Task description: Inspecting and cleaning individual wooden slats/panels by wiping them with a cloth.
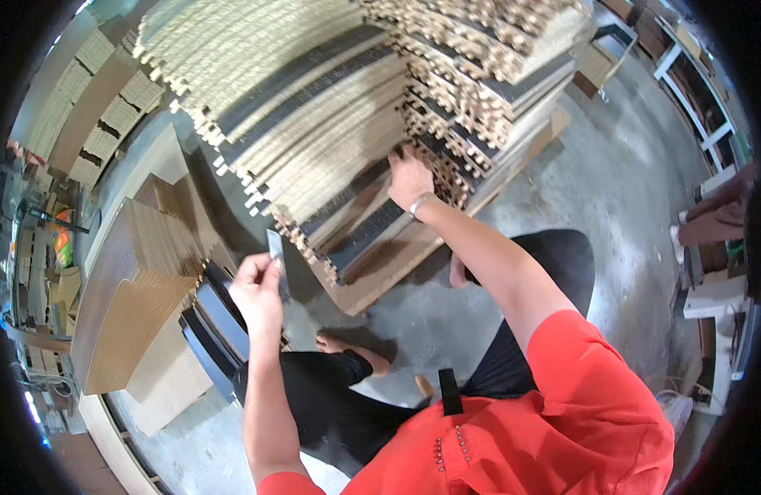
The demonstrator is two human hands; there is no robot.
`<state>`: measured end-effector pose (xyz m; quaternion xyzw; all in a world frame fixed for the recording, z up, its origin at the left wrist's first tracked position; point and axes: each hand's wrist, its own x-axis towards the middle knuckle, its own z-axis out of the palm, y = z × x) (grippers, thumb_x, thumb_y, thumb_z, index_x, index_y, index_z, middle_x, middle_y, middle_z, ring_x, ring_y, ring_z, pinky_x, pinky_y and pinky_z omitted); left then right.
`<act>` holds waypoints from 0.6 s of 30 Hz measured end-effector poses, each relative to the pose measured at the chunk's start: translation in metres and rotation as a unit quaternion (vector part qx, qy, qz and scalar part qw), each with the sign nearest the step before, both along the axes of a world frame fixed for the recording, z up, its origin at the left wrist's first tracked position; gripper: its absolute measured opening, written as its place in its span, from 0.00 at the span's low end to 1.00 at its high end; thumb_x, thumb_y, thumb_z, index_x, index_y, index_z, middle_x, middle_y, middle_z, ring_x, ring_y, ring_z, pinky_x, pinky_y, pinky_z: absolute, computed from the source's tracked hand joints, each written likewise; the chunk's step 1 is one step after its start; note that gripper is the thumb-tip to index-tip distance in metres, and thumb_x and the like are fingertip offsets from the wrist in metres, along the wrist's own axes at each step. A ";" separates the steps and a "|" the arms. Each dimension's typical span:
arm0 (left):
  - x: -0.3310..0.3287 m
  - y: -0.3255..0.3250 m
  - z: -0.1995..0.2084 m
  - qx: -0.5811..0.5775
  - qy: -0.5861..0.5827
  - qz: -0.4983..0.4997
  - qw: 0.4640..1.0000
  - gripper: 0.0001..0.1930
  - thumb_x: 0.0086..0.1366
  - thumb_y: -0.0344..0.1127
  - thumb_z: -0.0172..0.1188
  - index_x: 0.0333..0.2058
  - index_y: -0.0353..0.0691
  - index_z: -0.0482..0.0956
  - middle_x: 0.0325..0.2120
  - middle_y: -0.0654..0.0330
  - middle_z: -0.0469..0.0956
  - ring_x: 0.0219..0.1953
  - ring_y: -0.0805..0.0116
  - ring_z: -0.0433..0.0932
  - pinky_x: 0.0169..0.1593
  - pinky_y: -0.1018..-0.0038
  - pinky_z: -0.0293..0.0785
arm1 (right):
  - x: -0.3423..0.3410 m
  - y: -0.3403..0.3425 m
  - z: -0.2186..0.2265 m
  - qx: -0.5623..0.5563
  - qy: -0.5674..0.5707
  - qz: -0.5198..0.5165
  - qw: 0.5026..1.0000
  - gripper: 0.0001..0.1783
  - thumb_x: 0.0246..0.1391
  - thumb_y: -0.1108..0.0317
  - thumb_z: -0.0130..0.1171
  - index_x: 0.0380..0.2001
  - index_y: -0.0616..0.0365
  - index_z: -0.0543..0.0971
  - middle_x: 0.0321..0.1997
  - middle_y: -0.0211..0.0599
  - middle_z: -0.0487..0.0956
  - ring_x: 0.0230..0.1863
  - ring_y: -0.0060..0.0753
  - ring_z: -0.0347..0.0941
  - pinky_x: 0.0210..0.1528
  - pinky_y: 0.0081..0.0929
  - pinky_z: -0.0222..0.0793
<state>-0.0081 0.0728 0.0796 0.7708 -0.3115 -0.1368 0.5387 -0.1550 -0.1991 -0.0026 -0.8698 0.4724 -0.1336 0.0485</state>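
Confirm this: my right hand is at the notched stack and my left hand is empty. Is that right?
Not quite: your left hand isn't empty. The head view shows it holding a thin flat piece. Your right hand is indeed at the notched stack.

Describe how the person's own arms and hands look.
Both the left hand and the right hand are ungloved, and both forearms are bare. Short red sleeves cover the upper arms. The right wrist wears a narrow, silvery band, too small to tell whether watch or bracelet; no band shows on the left.
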 end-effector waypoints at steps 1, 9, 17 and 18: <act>-0.002 0.001 0.002 0.008 0.026 0.004 1.000 0.00 0.60 0.24 0.61 0.30 0.34 0.79 0.22 0.71 0.74 0.25 0.84 0.67 0.31 0.84 0.64 | 0.001 -0.001 0.010 0.016 -0.007 -0.003 1.000 0.31 0.39 0.68 0.64 0.51 0.58 0.71 0.55 0.52 0.64 0.57 0.53 0.63 0.55 0.47 0.66; -0.001 -0.003 0.009 -0.047 0.051 -0.030 0.997 0.01 0.60 0.24 0.62 0.30 0.33 0.79 0.19 0.71 0.73 0.22 0.86 0.66 0.24 0.84 0.63 | 0.028 -0.062 0.156 -0.218 -0.269 0.150 0.926 0.32 0.37 0.81 0.55 0.53 0.59 0.72 0.59 0.53 0.63 0.62 0.56 0.59 0.63 0.44 0.59; -0.002 -0.007 0.004 -0.008 -0.085 -0.051 0.995 0.04 0.55 0.21 0.64 0.28 0.32 0.77 0.20 0.58 0.74 0.20 0.76 0.69 0.27 0.77 0.68 | 0.048 -0.119 0.206 0.003 -0.025 0.145 0.989 0.36 0.39 0.67 0.60 0.59 0.42 0.72 0.65 0.42 0.65 0.67 0.49 0.56 0.69 0.37 0.53; -0.004 -0.007 0.006 -0.003 -0.097 -0.054 0.994 0.04 0.54 0.21 0.64 0.27 0.32 0.77 0.20 0.57 0.74 0.20 0.73 0.69 0.27 0.76 0.68 | 0.044 -0.119 0.212 0.007 0.017 0.159 0.987 0.36 0.38 0.64 0.63 0.58 0.40 0.73 0.63 0.39 0.68 0.65 0.48 0.59 0.68 0.37 0.54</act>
